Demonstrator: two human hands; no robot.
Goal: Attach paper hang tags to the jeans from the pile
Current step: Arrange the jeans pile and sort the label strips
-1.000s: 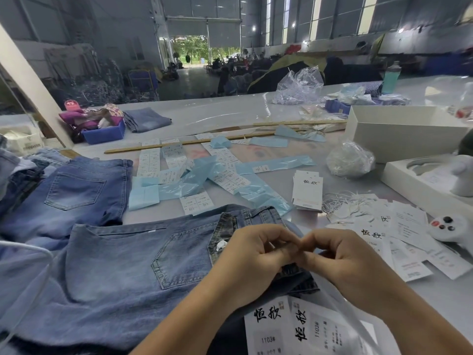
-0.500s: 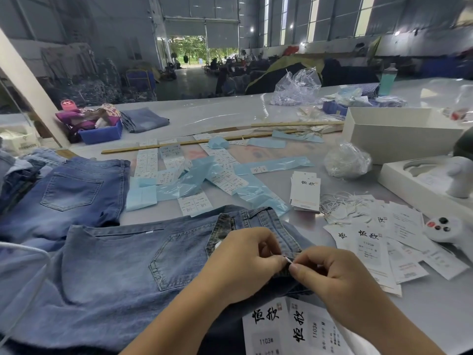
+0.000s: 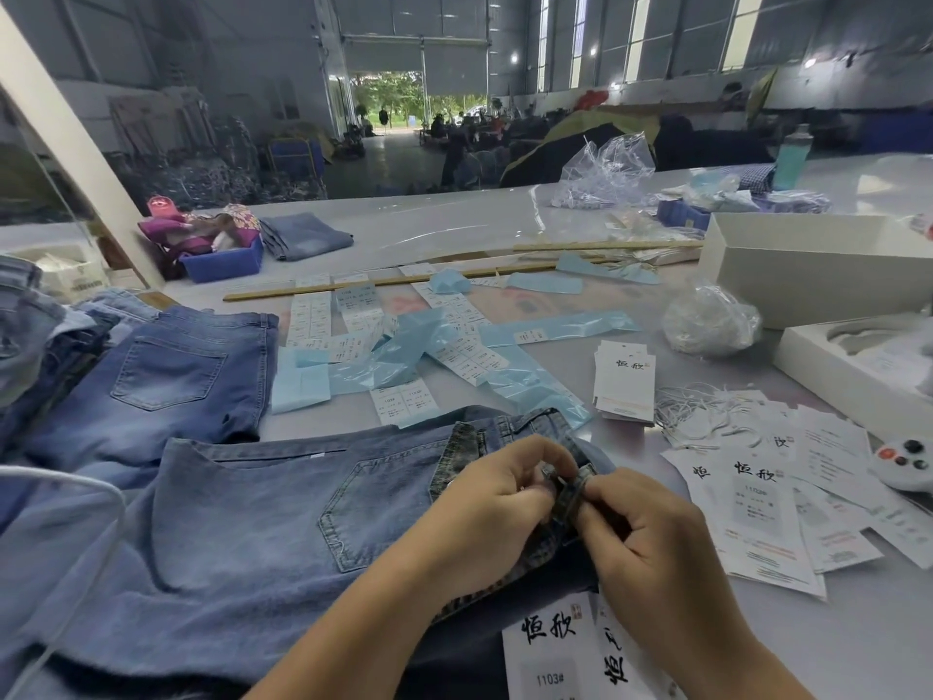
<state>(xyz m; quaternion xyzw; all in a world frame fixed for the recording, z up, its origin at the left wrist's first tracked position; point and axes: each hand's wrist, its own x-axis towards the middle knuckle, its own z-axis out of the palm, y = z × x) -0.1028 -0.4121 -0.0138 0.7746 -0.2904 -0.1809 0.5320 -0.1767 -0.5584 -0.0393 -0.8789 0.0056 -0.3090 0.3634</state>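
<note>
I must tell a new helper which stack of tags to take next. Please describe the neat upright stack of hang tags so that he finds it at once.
Start at the large open white box on the right side of the table. Come toward the person past the crumpled clear plastic bag; the neat stack of hang tags lies just left of the tangle of white strings. Unlike the loose tags fanned out nearer the right hand, it is squared up in one pile.

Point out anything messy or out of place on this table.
Nothing looks damaged. The mess is loose stock: hang tags fanned untidily right of the jeans, white strings tangled beside them, and blue strips with sticker sheets strewn mid-table. Both hands pinch the waistband.
</note>
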